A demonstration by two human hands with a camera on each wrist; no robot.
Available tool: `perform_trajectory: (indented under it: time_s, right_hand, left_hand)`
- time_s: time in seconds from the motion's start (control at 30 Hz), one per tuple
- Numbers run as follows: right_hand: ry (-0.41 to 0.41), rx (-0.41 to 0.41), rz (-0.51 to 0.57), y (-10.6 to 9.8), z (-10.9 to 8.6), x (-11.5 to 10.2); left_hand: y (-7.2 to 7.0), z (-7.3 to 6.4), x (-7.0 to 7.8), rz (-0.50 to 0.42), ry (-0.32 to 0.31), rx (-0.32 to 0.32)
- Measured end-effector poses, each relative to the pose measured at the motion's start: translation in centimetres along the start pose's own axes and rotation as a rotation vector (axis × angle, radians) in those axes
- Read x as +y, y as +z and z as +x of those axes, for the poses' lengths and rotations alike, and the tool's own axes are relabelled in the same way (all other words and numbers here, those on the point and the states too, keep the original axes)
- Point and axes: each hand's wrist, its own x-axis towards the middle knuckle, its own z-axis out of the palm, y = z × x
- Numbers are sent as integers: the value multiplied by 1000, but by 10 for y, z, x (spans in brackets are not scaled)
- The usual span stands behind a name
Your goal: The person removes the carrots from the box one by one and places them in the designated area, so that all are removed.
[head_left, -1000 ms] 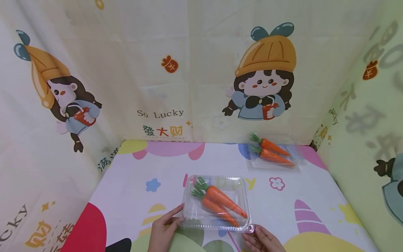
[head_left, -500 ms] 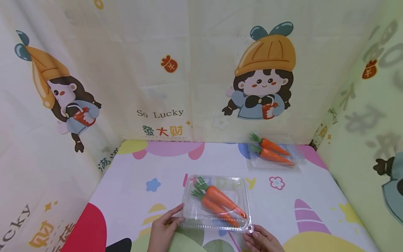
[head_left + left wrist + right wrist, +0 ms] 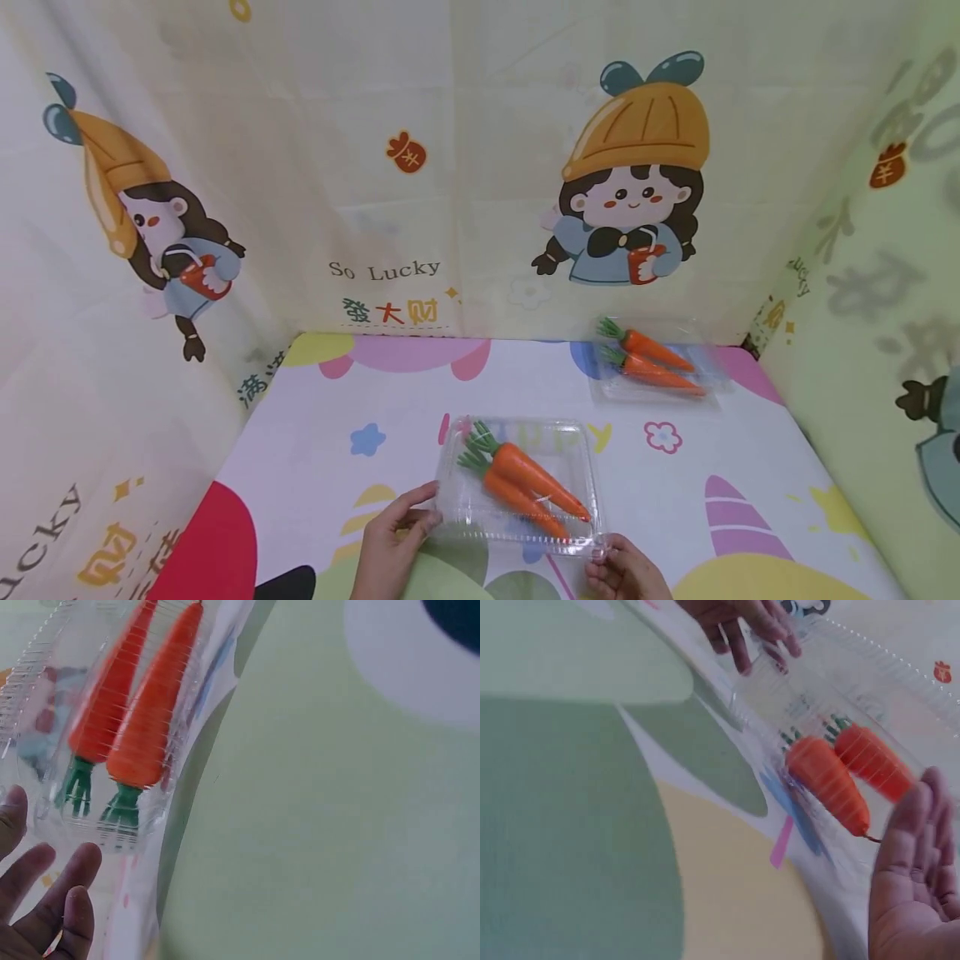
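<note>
A clear plastic clamshell box (image 3: 566, 458) with its lid down sits in the front middle of the table. Two orange carrots with green tops lie slanted inside, an upper carrot (image 3: 536, 471) and a lower carrot (image 3: 517, 500). My left hand (image 3: 393, 533) is at the box's left side, fingertips right at its edge. In the left wrist view, the fingers of that left hand (image 3: 49, 907) are spread by the box's end. At the front right corner is my right hand (image 3: 628, 568). Straight fingers of the right hand (image 3: 915, 877) show beside the box in the right wrist view.
A second clear box (image 3: 705, 367) with two carrots (image 3: 660, 377) stands at the back right of the table. The table wears a colourful printed cloth (image 3: 300, 467). Printed curtains (image 3: 480, 167) enclose the back and both sides. A black shape (image 3: 287, 583) lies at the front left.
My right hand has shifted slightly to the right, and its fingers have loosened at the box's corner. The left hand and both boxes have stayed nearly in place.
</note>
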Motion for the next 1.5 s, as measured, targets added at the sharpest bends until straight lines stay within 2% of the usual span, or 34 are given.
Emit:
perform_trajectory:
  time_s: [0.1,0.23,0.3,0.43,0.6,0.73,0.83,1.03,1.13,1.3,1.5]
  right_hand:
    - [-4,38,-29,0,-1,-1]
    - [-58,169,-189,7,-2,1]
    - [-91,209,-247,10,-2,1]
    - [-148,225,-276,12,-1,0]
    - [-127,241,-315,12,0,-3]
    - [-116,241,-361,12,0,-5]
    - [-113,257,-386,13,0,-6]
    - [-97,280,-429,14,0,-8]
    - [-97,277,-438,14,0,-9]
    - [-96,278,-444,14,-3,-9]
    - [-91,261,-420,14,-5,-6]
  left_hand:
    - [0,0,1,10,42,2]
    - [1,0,3,-6,64,-7]
    - [1,1,5,-11,71,-13]
    - [0,7,9,-2,135,-30]
    - [-2,18,12,71,287,-20]
    - [-3,27,16,120,336,8]
    - [-3,36,23,126,375,-2]
    - [-2,58,34,117,508,-38]
    - [-3,66,38,114,497,-48]
    - [-2,71,42,95,433,-96]
    - [3,76,35,69,331,-184]
